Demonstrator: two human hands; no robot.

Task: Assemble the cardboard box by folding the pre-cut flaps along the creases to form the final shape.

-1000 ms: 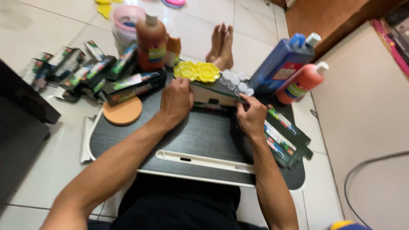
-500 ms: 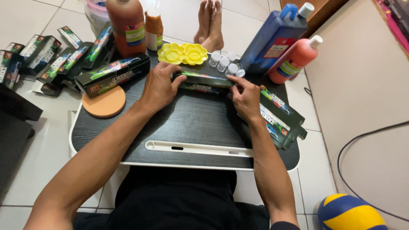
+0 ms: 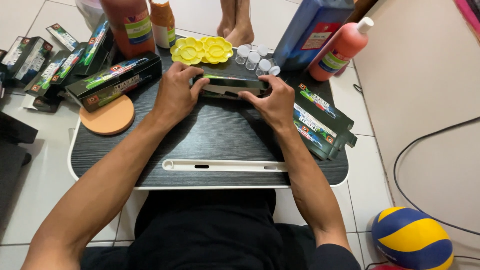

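Near the upper middle of the frame, the left hand [image 3: 176,95] and the right hand [image 3: 272,102] hold a long dark box [image 3: 231,85] from its two ends, each grip pinching the box just above the dark surface [image 3: 210,137]. Behind the box lie two yellow flower-shaped palettes [image 3: 202,50] and small clear vials [image 3: 255,57]. More dark boxes [image 3: 320,122] are stacked at the right edge, and a round orange sponge [image 3: 107,116] rests at the left.

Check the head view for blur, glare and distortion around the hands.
Head view: both hands, left hand and right hand, and the dark box they hold look sharp; soft glare on the floor tiles; wide-angle bending stretches the forearms; even indoor light, faint shadows.
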